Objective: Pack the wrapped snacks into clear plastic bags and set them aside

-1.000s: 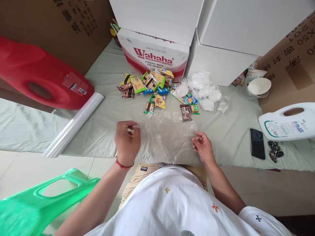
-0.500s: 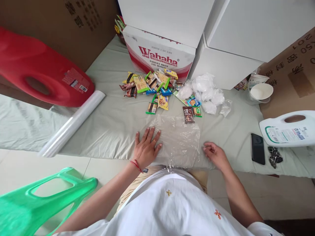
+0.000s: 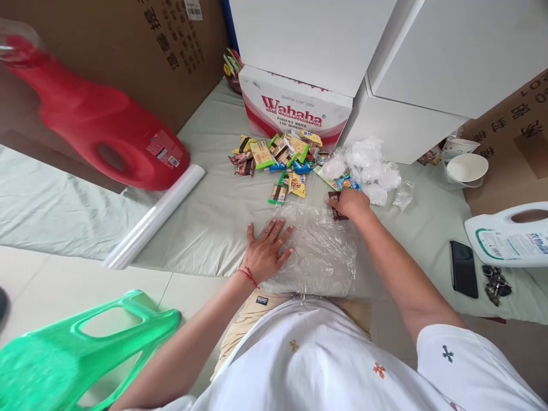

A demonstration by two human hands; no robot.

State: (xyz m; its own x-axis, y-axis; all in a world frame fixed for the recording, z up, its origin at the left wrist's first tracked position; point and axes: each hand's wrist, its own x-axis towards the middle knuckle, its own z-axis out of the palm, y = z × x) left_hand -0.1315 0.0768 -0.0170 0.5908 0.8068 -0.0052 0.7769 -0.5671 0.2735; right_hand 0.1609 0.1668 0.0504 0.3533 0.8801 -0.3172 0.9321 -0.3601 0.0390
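Note:
My left hand (image 3: 268, 251) lies flat with fingers spread on the left part of a sheet of clear plastic film (image 3: 325, 257), which is spread on the cloth in front of me. Beyond the film's far edge, my right hand (image 3: 354, 202) is closed on a brown cocoa snack packet (image 3: 338, 213), partly covering it; some fingertips are hidden. Behind lies a pile of wrapped snacks (image 3: 280, 151) in yellow, green, blue and brown. Crumpled clear plastic (image 3: 370, 162) sits just past my right hand.
A roll of plastic film (image 3: 154, 217) and a red jug (image 3: 115, 131) lie to the left. A Wahaha box (image 3: 295, 111) stands behind the snacks. Rightward are paper cups (image 3: 466, 168), a white detergent bottle (image 3: 509, 234), a phone (image 3: 463, 268) and keys (image 3: 495, 284). A green stool (image 3: 98, 348) stands below left.
My right hand has moved forward and left from beside the film to the brown cocoa packet. My left hand has stayed flat on the film. The view has shifted slightly.

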